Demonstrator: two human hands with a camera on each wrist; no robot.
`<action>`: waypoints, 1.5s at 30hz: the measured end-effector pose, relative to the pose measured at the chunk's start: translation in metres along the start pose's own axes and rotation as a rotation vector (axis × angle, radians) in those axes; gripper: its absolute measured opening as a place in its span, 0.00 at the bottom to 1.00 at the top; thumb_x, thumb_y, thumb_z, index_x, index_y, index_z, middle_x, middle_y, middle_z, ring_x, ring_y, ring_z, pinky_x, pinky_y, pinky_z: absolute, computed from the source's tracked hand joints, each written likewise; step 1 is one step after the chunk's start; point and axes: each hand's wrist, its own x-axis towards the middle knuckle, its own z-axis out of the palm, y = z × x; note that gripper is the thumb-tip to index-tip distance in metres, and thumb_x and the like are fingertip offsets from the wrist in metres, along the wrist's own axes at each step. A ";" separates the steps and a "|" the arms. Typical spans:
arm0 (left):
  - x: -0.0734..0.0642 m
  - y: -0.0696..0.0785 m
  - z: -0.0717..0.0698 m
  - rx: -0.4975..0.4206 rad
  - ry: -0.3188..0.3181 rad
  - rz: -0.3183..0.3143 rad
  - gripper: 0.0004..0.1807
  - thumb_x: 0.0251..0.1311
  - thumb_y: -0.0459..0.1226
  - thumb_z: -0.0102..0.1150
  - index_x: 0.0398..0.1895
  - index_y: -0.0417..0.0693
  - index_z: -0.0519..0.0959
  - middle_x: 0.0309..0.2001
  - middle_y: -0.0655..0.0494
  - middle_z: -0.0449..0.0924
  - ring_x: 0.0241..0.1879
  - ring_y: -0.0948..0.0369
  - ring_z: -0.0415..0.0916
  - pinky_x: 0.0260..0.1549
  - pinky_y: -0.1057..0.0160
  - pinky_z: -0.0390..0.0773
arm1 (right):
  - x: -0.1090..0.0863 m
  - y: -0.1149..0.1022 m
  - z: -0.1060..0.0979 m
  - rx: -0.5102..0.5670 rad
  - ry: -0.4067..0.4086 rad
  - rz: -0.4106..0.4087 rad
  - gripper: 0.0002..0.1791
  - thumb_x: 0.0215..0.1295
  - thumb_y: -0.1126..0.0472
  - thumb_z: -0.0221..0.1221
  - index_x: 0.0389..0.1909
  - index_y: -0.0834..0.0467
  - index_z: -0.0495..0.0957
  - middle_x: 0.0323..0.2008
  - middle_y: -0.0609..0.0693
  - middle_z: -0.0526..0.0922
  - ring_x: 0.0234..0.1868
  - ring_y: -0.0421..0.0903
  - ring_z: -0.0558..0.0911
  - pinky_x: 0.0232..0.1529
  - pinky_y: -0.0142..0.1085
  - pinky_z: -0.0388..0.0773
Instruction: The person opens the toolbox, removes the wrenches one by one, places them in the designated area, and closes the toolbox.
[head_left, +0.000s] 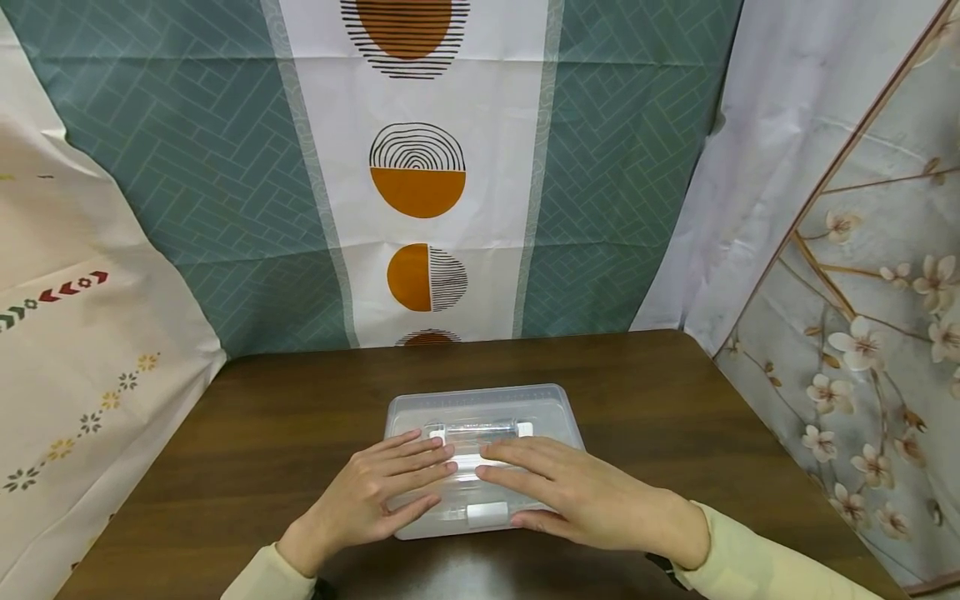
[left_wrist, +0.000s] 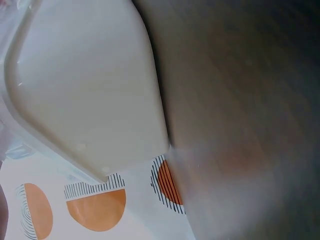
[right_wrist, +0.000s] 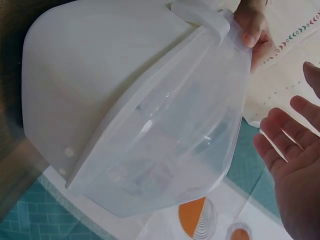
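A lidded plastic box (head_left: 555, 408) sits on the table, with a translucent lid (right_wrist: 200, 145) over a white base (right_wrist: 95, 65). Clear and white parts of a handle (head_left: 480, 429) lie across the lid's top, and a white latch (head_left: 487, 514) shows on the near side. From the left, my left hand (head_left: 367, 483) reaches over the lid with straight fingers. My right hand (head_left: 577, 492) comes over it from the right, its fingers extended too; palm and spread fingers show in the right wrist view. Blurred coloured contents appear through the lid there.
The brown wooden table (head_left: 300, 408) extends around the box. Behind it hangs a green and white patterned cloth (head_left: 615, 167). A cream cloth (head_left: 97, 350) borders the left side, and a floral curtain (head_left: 847, 400) the right.
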 end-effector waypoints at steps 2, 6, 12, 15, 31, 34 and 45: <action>0.000 0.001 0.000 0.000 0.002 -0.004 0.22 0.75 0.47 0.59 0.64 0.46 0.83 0.61 0.50 0.84 0.59 0.52 0.83 0.71 0.55 0.69 | 0.001 -0.002 0.000 -0.016 0.006 -0.010 0.36 0.75 0.51 0.64 0.78 0.55 0.63 0.72 0.52 0.71 0.72 0.46 0.71 0.71 0.41 0.70; -0.001 0.002 0.001 -0.004 0.006 -0.013 0.21 0.75 0.47 0.59 0.63 0.46 0.83 0.61 0.49 0.84 0.58 0.53 0.83 0.71 0.55 0.68 | 0.003 -0.004 0.002 -0.036 0.028 -0.036 0.34 0.74 0.52 0.64 0.76 0.56 0.66 0.69 0.52 0.73 0.69 0.45 0.74 0.69 0.41 0.72; 0.000 0.001 0.003 -0.012 0.017 -0.006 0.21 0.75 0.46 0.60 0.62 0.45 0.84 0.60 0.49 0.84 0.58 0.52 0.84 0.71 0.55 0.69 | 0.005 -0.006 0.005 -0.073 0.057 -0.077 0.35 0.70 0.53 0.69 0.74 0.57 0.69 0.66 0.51 0.76 0.67 0.45 0.76 0.67 0.39 0.75; 0.000 0.001 0.003 -0.010 0.019 -0.001 0.21 0.75 0.46 0.59 0.62 0.45 0.84 0.60 0.49 0.84 0.58 0.52 0.84 0.71 0.54 0.69 | 0.006 -0.008 0.007 -0.106 0.041 -0.091 0.36 0.67 0.52 0.71 0.73 0.56 0.70 0.65 0.50 0.78 0.66 0.45 0.76 0.67 0.38 0.74; -0.001 0.001 0.001 -0.013 0.009 -0.015 0.21 0.75 0.47 0.59 0.63 0.46 0.84 0.60 0.49 0.84 0.59 0.52 0.83 0.72 0.56 0.67 | 0.009 -0.017 0.011 -0.218 -0.030 -0.146 0.37 0.68 0.47 0.69 0.74 0.54 0.70 0.66 0.50 0.79 0.64 0.44 0.79 0.66 0.39 0.76; -0.001 0.000 0.001 -0.013 0.008 -0.015 0.21 0.75 0.47 0.58 0.63 0.46 0.84 0.60 0.49 0.84 0.59 0.53 0.83 0.72 0.56 0.68 | 0.009 -0.018 0.010 -0.211 -0.039 -0.146 0.36 0.67 0.47 0.70 0.73 0.53 0.71 0.65 0.50 0.79 0.61 0.44 0.80 0.66 0.38 0.75; 0.000 0.001 0.000 -0.019 -0.006 -0.025 0.21 0.75 0.47 0.59 0.64 0.47 0.83 0.61 0.50 0.84 0.59 0.53 0.83 0.72 0.56 0.68 | 0.008 -0.021 0.012 -0.168 -0.100 -0.113 0.31 0.71 0.47 0.67 0.71 0.51 0.72 0.63 0.47 0.79 0.60 0.42 0.79 0.66 0.35 0.74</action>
